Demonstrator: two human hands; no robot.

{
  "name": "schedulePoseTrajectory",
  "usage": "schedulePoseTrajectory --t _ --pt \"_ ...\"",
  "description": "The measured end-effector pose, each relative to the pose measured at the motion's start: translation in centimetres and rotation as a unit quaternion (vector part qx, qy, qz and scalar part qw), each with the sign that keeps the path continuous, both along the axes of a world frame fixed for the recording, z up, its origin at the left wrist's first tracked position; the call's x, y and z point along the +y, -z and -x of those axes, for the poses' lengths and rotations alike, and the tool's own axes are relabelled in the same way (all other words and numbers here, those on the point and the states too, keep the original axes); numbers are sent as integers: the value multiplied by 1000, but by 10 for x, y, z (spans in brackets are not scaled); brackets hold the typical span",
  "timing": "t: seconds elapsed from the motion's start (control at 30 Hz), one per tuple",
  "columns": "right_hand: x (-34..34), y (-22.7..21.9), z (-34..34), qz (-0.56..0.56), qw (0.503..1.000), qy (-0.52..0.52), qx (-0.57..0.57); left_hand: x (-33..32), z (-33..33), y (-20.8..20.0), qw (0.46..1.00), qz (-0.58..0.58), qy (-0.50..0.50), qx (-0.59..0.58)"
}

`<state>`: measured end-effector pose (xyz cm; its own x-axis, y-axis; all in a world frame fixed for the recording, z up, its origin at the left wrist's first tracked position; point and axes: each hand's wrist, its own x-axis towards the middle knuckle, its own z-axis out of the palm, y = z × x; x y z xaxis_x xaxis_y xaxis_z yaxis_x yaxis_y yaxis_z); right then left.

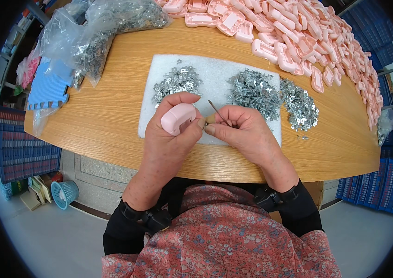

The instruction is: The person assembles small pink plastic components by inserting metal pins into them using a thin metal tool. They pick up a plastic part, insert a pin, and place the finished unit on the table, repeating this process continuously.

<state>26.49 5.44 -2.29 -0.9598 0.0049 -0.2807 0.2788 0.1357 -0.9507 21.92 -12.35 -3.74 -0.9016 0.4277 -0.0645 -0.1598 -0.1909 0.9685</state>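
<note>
My left hand (161, 141) is closed around a small pale pink plastic casing (178, 118), its hollow side turned toward the right. My right hand (254, 136) meets it at the fingertips, thumb and forefinger pinched together over something too small to make out. A thin, dark, pointed metal tool (216, 110) is held in the right hand, slanting up and left out of the fingers. Both hands are over the near part of a white foam sheet (215, 74). Beyond them lie a pile of shiny small metal clips (178, 83) and a pile of greyer metal pieces (254, 92).
Another heap of metal pieces (300, 104) lies off the sheet's right edge on the wooden table (122, 102). Many pink casings (293, 34) cover the far right. Clear bags of metal parts (97, 51) and a blue foam mat (48, 85) are at left. A blue basket (65, 193) stands below.
</note>
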Motion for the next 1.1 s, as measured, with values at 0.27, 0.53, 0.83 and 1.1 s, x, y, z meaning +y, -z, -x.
schedulePoseTrajectory --t 0.27,0.53,0.83,1.1 --pt "0 -3 1 0 1000 3 -3 0 0 0 1000 7 -12 6" --pt "-6 3 0 -126 988 38 80 -2 5 -4 998 -2 -55 -33" --pt "1 -4 -2 -236 966 28 106 -21 13 -6 995 -24 -76 -65" --pt "-8 -1 -5 -314 934 -18 168 -35 21 -6 993 -26 -91 -74"
